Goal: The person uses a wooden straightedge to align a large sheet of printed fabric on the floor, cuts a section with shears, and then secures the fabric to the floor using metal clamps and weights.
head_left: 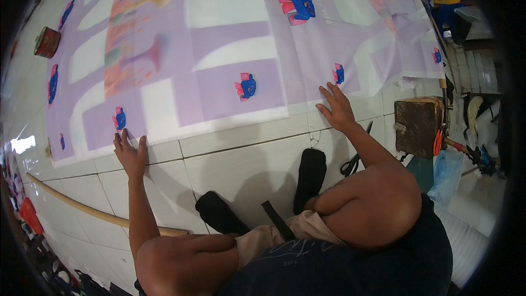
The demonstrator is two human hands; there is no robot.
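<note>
A wide sheet of printed fabric point(230, 113), lilac and white with small blue and pink figures, lies spread over the tiled floor in front of me. My left hand point(130, 153) rests at its near edge, fingers apart, the tips just below a blue and pink figure. Farther right, my right hand point(337, 108) lies spread on the near edge, close to another such figure. Neither hand holds anything. Toward the right the fabric shows creases and a raised fold.
Black-handled scissors point(350, 165) lie on the floor by my right knee. A worn brown box point(419, 126) stands at the right. A wooden strip point(82, 204) lies at the left. A rusty red block point(47, 43) sits at the fabric's far left edge. Clutter lines the right side.
</note>
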